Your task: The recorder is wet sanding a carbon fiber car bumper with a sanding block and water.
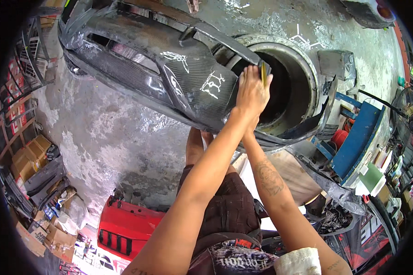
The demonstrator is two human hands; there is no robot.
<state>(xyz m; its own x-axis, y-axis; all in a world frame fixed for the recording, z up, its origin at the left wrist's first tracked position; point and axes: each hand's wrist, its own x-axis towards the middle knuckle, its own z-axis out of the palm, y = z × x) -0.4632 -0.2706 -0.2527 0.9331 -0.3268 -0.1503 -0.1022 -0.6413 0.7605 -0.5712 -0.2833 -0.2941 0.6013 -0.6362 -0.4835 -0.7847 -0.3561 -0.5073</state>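
Note:
A large black car bumper (202,68) with a carbon-fibre weave lies across the space before me, its surface glossy with bright reflections. My left hand (253,89) is at the right end of its narrow bar, fingers bent together over it. Between those fingers and the thumb shows a thin piece with a yellow edge (263,72), its kind unclear. My right hand (255,123) is close below the left wrist, by the bumper's near edge. Most of it is hidden, so its fingers cannot be made out.
A big round tyre-like ring (313,82) sits under the bumper's right part. A red car part (128,224) lies at lower left. Cardboard boxes (32,153) stand on the left. To the right are a blue metal frame (360,137), a grey block (337,64) and a fan (406,103).

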